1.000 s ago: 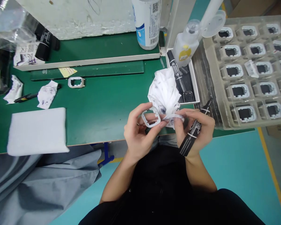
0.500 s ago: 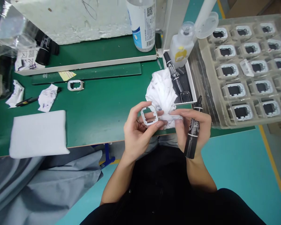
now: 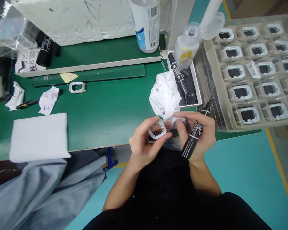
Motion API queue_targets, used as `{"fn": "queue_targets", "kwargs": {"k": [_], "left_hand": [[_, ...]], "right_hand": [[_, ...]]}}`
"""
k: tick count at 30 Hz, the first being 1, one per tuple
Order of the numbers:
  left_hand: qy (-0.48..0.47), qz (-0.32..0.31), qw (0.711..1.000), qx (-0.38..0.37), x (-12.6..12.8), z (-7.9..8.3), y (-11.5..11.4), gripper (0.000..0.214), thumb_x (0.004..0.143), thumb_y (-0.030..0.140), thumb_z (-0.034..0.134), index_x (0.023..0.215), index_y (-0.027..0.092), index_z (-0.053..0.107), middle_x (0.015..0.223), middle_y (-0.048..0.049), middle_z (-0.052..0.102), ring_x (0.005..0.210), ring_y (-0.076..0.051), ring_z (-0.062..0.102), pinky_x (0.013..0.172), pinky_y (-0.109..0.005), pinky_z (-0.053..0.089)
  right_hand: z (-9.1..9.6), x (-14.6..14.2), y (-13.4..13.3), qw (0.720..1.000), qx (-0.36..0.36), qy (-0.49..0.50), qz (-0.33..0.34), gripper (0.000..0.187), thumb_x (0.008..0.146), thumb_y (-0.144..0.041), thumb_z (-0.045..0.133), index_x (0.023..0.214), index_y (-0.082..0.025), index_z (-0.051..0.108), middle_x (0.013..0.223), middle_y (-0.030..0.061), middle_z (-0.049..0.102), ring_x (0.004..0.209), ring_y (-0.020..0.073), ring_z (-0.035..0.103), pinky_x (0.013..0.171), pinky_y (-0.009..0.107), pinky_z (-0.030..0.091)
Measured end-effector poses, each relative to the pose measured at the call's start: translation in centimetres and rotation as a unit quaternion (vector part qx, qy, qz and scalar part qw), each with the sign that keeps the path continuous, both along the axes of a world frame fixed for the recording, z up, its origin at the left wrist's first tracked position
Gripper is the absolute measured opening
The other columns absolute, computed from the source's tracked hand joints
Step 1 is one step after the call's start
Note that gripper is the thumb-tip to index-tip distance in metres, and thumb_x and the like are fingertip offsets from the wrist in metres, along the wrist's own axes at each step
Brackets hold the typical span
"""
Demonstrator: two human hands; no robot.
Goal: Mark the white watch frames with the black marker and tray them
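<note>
Between thumb and fingers, my left hand point(image 3: 145, 140) holds a small white square frame point(image 3: 164, 131) with rounded corners, tilted over the table's front edge. My right hand point(image 3: 201, 134) carries a black marker point(image 3: 193, 137) slanting across the palm, its dark tip pointing up and right. The thumb and forefinger of that same hand pinch the lower end of a white cloth point(image 3: 165, 94) with dark smudges. The rest of the cloth lies bunched on the green table point(image 3: 105, 111). Both hands are close together, and the cloth's end partly hides behind the fingers.
At right stands a clear plastic tray point(image 3: 220, 111) with several similar frames in its pockets. A white box point(image 3: 199, 95) holds another marker and a squeeze bottle point(image 3: 187, 48). Farther left lie a single frame point(image 3: 77, 87), a folded white cloth point(image 3: 39, 137) and a pen point(image 3: 27, 104).
My left hand has moved slightly right and down, turning the white frame to a new tilt. The marker in my right hand now leans more. A grey sleeve at lower left has shifted.
</note>
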State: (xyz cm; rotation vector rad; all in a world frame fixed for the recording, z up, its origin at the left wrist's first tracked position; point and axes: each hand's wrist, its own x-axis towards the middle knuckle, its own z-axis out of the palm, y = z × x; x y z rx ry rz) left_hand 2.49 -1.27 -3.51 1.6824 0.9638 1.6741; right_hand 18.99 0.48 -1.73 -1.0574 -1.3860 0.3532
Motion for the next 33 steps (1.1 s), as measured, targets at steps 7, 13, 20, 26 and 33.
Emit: {"fn": "queue_targets", "kwargs": {"k": [7,13,20,26,33], "left_hand": [[0.054,0.001,0.998,-0.011,-0.3,-0.1,-0.3,0.069,0.109,0.035,0.094,0.168,0.028,0.059,0.134,-0.0098,0.091,0.112,-0.030,0.095,0.096,-0.039,0.082],[0.032,0.007,0.999,-0.012,-0.1,0.0,0.0,0.068,0.109,0.040,0.093,0.168,0.028,0.060,0.141,-0.0105,0.087,0.113,-0.029,0.094,0.099,-0.037,0.082],[0.014,-0.007,0.999,-0.041,-0.2,1.2,0.3,0.065,0.108,0.052,0.093,0.162,0.028,0.066,0.123,-0.0076,0.090,0.092,-0.024,0.094,0.080,-0.030,0.081],[-0.056,-0.069,0.993,-0.084,-0.4,1.5,0.2,0.066,0.110,0.047,0.092,0.166,0.035,0.061,0.115,-0.0054,0.092,0.093,-0.028,0.095,0.079,-0.039,0.083],[-0.059,-0.050,0.993,-0.088,-0.3,1.7,0.5,0.063,0.110,0.046,0.092,0.164,0.034,0.062,0.113,-0.0049,0.091,0.092,-0.028,0.094,0.084,-0.042,0.082]], "right_hand": [[0.3,-1.2,-0.4,0.998,-0.001,0.025,-0.056,0.036,0.101,-0.015,0.090,0.130,-0.034,0.081,0.110,-0.0009,0.089,0.092,0.0253,0.092,0.081,0.043,0.081],[1.6,-1.7,-1.1,0.992,-0.056,0.112,0.019,0.027,0.104,-0.014,0.086,0.125,-0.031,0.081,0.114,0.0006,0.090,0.099,0.0261,0.094,0.085,0.040,0.084],[0.9,-1.7,-0.8,0.973,-0.087,0.192,0.095,0.036,0.102,-0.017,0.093,0.127,-0.031,0.071,0.113,-0.0014,0.094,0.101,0.0223,0.095,0.090,0.036,0.083],[0.4,-2.1,-0.7,0.960,-0.084,0.242,0.115,0.030,0.107,-0.026,0.091,0.129,-0.031,0.070,0.110,-0.0022,0.094,0.095,0.0198,0.094,0.090,0.035,0.081],[2.0,-3.3,-0.6,0.991,0.044,0.128,-0.018,0.038,0.107,-0.013,0.081,0.135,-0.035,0.067,0.100,-0.0053,0.088,0.081,0.0197,0.089,0.080,0.038,0.081]]}}
